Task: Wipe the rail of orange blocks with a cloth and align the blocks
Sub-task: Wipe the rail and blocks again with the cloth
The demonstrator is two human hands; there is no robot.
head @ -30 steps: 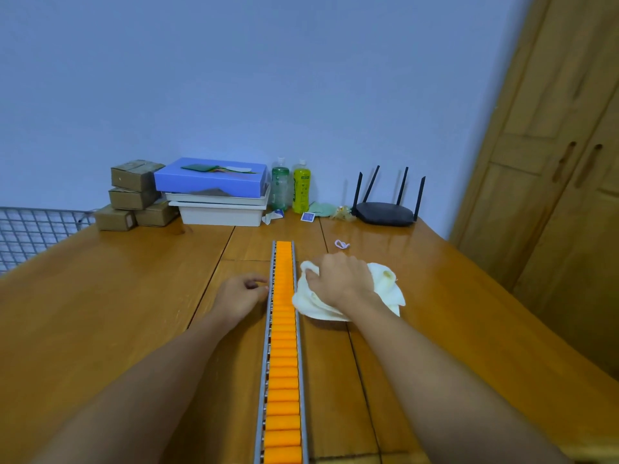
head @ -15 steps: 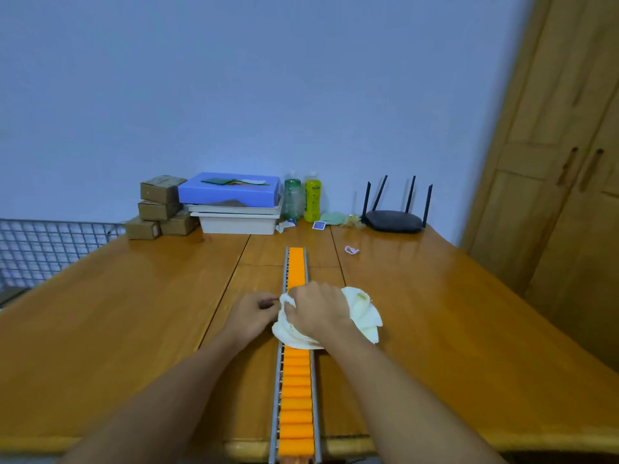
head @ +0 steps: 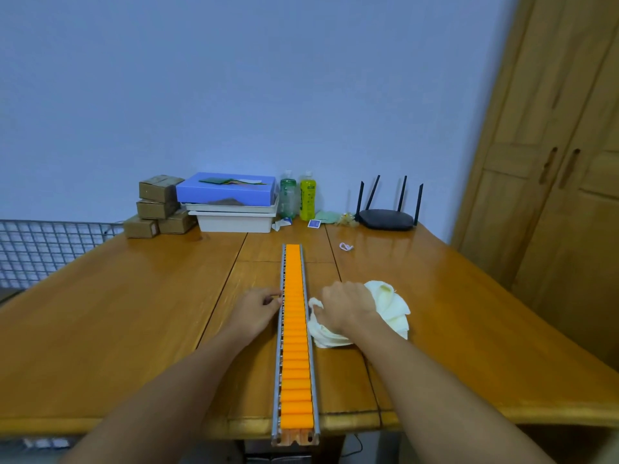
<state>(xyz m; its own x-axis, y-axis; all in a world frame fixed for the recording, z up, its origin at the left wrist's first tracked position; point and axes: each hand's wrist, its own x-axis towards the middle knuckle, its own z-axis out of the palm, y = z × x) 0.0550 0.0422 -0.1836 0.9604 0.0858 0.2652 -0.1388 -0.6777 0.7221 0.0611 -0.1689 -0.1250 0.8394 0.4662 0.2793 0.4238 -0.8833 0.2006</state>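
A long metal rail [head: 276, 380] filled with a row of orange blocks [head: 295, 346] runs down the middle of the wooden table [head: 117, 329], from near its back to past its front edge. My left hand [head: 257, 311] rests against the rail's left side with its fingers curled at the edge. My right hand [head: 346, 309] is closed on a crumpled cream cloth [head: 390, 308], which lies on the table just right of the rail, beside the blocks and not on them.
At the table's back stand brown boxes [head: 157, 205], a blue box on white trays [head: 231, 202], two bottles [head: 298, 199] and a black router [head: 385, 217]. A wire grid [head: 43, 249] is at left, a wooden wardrobe [head: 552, 195] at right.
My right hand has pulled the cloth off the blocks to the right side of the rail. The view has tilted, showing the rail's near end. My left hand stays at the rail.
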